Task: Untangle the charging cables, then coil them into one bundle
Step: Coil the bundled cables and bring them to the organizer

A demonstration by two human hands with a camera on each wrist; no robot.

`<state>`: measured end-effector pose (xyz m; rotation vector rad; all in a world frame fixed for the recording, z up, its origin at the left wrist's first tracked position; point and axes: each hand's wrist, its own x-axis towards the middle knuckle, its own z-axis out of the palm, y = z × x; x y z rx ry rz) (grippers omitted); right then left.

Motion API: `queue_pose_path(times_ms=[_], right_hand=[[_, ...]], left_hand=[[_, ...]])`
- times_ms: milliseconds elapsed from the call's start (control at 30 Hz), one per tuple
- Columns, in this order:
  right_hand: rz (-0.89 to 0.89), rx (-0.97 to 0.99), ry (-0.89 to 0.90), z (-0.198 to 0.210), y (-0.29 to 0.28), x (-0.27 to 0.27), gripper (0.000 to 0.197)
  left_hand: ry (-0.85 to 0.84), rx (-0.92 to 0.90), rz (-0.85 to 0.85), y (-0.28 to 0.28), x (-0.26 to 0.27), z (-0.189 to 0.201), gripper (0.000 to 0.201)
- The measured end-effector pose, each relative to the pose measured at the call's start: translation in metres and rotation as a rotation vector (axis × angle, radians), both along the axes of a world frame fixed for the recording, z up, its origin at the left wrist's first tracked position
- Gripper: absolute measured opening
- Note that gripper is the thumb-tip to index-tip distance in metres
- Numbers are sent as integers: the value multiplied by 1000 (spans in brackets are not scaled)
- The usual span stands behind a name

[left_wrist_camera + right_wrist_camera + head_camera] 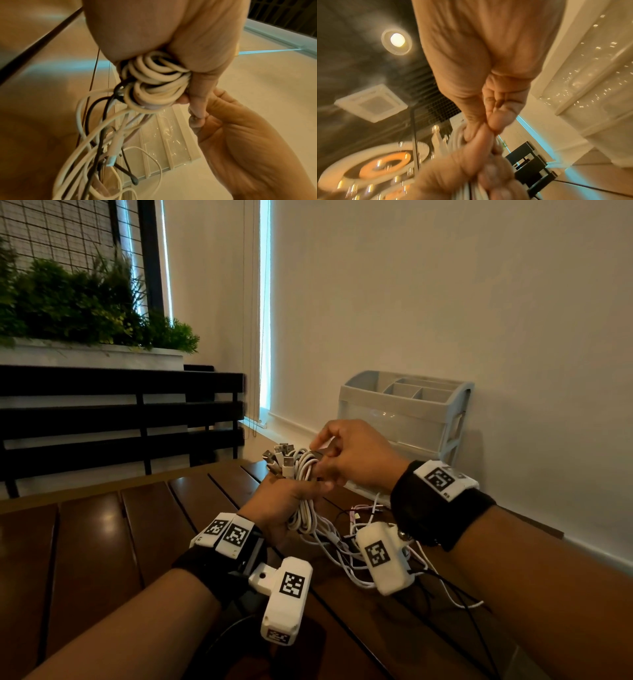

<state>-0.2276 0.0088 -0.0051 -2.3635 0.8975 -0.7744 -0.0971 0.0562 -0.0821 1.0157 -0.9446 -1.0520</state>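
My left hand [291,498] grips a coil of white charging cables [303,470] upright above the table, several USB plugs [279,457] sticking out of its top. My right hand [320,451] pinches a dark cable end at the top of that coil. Loose white, black and pink cable tails [346,542] trail from the coil onto the table. In the left wrist view the cable coil [154,81] sits in my left hand's [193,86] curled fingers, tangled cable tails [102,135] hanging below. The right wrist view is blurred; my right hand [488,125] pinches beside the white cables [455,142].
A dark slatted wooden table [137,525] lies beneath my hands. A pale plastic drawer organizer [404,412] stands against the wall just behind my right hand. A black bench [120,419] and a planter [85,302] are at the far left.
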Motion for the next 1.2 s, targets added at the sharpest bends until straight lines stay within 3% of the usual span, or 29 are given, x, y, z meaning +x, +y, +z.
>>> queue_pose_path(times_ms=[100,233,433,567,633,700,767,833,933,1000,1200], right_hand=[[103,183,-13,3,3,-2,27],[-40,28,81,1,5,11,30],[-90,-11,38,-2,4,23,24],[-22,-10,-71,-8,5,21,20],[94,94,-214,-12,4,15,21],[220,323,-291,-21,-3,7,53],[293,436,-190,-36,-9,5,86],[325,349,-27,-52,-11,9,84],[219,152,123,-59,-9,15,27],[201,2,192,-59,-9,16,9],[74,-589,581,-47,-12,13,35]], left_hand=[[9,10,27,1,3,0,22],[-31,-22,-6,5,-5,0,10],[-64,-37,58,4,-8,-2,19],[-43,-49,84,1,-3,-3,13],[35,-77,56,2,-2,1,8],[162,-114,-40,5,-2,10,11],[291,-135,-140,6,2,15,35],[388,-126,-161,7,6,19,32],[447,-95,-100,5,6,20,26],[469,-137,-53,4,6,21,22],[408,-102,-19,1,9,21,29]])
